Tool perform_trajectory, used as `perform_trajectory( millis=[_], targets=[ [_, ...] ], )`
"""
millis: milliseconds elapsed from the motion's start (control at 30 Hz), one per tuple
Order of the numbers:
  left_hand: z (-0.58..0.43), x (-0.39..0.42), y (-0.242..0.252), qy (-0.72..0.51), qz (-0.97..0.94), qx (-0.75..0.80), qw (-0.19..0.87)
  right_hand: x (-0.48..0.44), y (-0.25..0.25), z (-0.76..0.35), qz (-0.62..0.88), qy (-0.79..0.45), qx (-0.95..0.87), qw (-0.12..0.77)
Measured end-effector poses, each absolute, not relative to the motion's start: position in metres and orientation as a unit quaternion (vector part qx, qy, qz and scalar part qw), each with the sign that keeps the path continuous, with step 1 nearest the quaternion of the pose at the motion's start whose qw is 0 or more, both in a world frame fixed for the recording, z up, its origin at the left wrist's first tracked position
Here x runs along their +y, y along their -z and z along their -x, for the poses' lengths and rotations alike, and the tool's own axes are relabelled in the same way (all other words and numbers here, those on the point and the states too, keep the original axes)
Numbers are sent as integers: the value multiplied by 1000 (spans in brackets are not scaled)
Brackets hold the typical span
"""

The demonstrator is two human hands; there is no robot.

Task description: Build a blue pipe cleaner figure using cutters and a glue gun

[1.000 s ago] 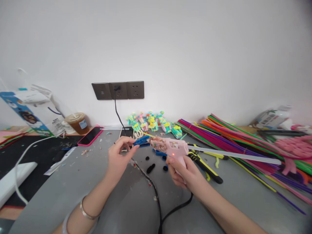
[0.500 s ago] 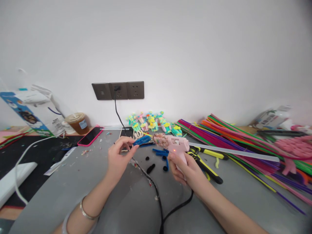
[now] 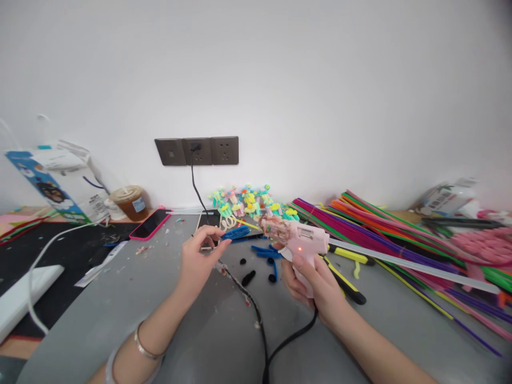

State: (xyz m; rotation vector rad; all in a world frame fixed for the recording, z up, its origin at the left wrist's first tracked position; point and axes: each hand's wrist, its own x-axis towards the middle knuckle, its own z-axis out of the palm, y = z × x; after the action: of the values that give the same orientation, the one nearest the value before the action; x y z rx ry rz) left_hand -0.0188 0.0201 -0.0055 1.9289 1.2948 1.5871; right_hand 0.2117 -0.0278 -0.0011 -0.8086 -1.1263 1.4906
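Note:
Between the thumb and fingers of my left hand (image 3: 202, 258) is a blue pipe cleaner piece (image 3: 236, 233), pointing right. My right hand (image 3: 314, 280) is wrapped round the handle of a pink hot glue gun (image 3: 308, 238). Its red light is lit, and a long clear glue stick (image 3: 412, 263) sticks out of its back. The gun's nozzle end, crusted with residue, points left, a little apart from the blue piece. Below them on the grey table lie more blue pipe cleaner pieces (image 3: 266, 250), a black strip (image 3: 248, 277) and small black coils (image 3: 272, 278).
Yellow-and-black pliers (image 3: 350, 288) lie behind the right hand. Bundles of coloured pipe cleaners (image 3: 384, 234) cover the right side. Small colourful figures (image 3: 250, 202) stand by the wall. A pink-cased phone (image 3: 151, 224) and a drink cup (image 3: 132, 202) are left. A black cord (image 3: 256, 314) crosses the front.
My right hand has drawn the glue gun a little to the right, away from the left hand. The blue piece stays in my left hand, and the view has shifted slightly.

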Motion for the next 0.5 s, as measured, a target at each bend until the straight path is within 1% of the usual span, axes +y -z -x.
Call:
perform_trajectory(
  millis=[167, 333, 500],
  targets=[
    [18, 22, 5, -544, -677, 466, 169, -28, 5, -213, 300, -610, -500, 536],
    [18, 22, 6, -527, -691, 462, 178, -27, 5, -210, 343, -531, -530, 565],
    [17, 20, 5, -519, -694, 465, 180, -28, 10, -211, 361, -480, -563, 568]
  ],
)
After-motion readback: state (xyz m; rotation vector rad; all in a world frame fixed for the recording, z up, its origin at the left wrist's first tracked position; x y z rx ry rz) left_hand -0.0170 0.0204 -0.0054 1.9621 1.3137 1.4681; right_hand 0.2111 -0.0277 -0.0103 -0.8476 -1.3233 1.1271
